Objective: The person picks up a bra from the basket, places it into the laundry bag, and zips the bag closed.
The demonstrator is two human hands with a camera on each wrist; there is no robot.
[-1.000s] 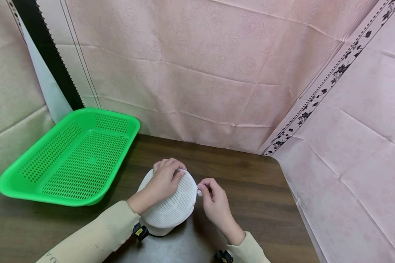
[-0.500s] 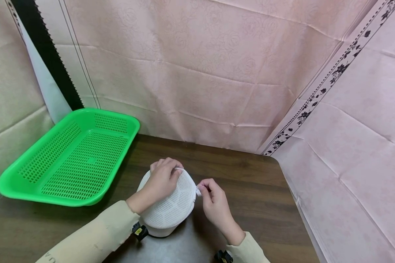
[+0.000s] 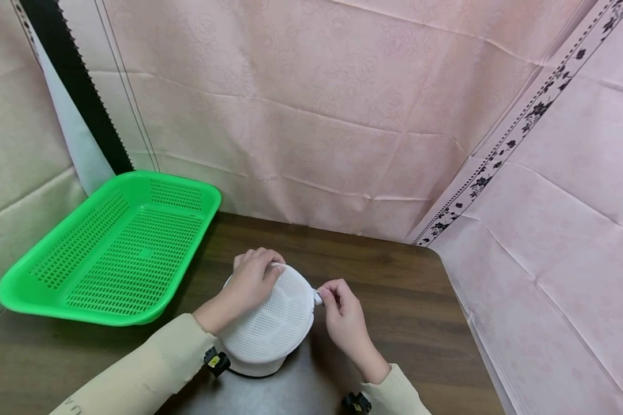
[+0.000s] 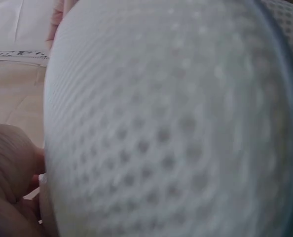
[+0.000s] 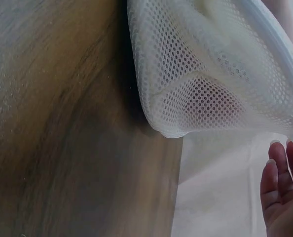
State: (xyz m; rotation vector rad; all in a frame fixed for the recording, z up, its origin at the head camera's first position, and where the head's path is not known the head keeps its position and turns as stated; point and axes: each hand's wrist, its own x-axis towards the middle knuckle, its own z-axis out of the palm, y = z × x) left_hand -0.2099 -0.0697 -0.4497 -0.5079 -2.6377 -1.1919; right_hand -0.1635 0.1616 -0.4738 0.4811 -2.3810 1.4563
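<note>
A round white mesh laundry bag [image 3: 272, 325] stands on the table in front of me, with a zipper running along its upper edge. My left hand [image 3: 251, 280] lies over the far left of its top and grips the rim, with most fingertips hidden behind it. At the right edge of the bag, my right hand [image 3: 344, 316] pinches a small white tab [image 3: 318, 297] by the zipper between thumb and forefinger. Close mesh [image 4: 151, 128] fills much of the left wrist view. The right wrist view shows the bag's mesh side [image 5: 201, 84], sagging inward, beside my right fingers [image 5: 271, 185].
An oblong green plastic basket [image 3: 145, 253] with slotted walls stands at the left on the brown wooden table [image 3: 394, 276]. Pale pink patterned cloth [image 3: 311, 115] hangs behind the table and along its right side.
My left hand has shifted slightly left on the rim. My right hand and the tab have moved a little to the right, and the bag's right edge has gone with them.
</note>
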